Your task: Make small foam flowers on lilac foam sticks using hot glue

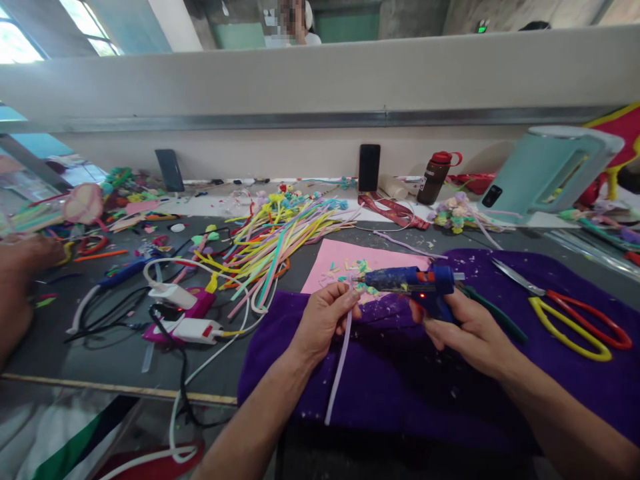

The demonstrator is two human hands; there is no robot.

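My left hand [323, 319] pinches the top of a pale lilac pipe cleaner [340, 370], which hangs down over the purple cloth [400, 373]. My right hand [465, 330] grips a blue hot glue gun [415, 283] held level, its nozzle pointing left at the tip of the pipe cleaner. A small red light glows on the gun. Behind the nozzle lies a pink sheet [345, 263] strewn with small coloured bits.
Scissors with yellow and red handles [575, 313] lie on the cloth at right. A heap of coloured pipe cleaners [270, 247], cables and a power strip [185, 320] lie at left. Phone [369, 167], bottle [434, 176] and kettle [545, 170] stand at the back. Another person's hand [20, 280] is far left.
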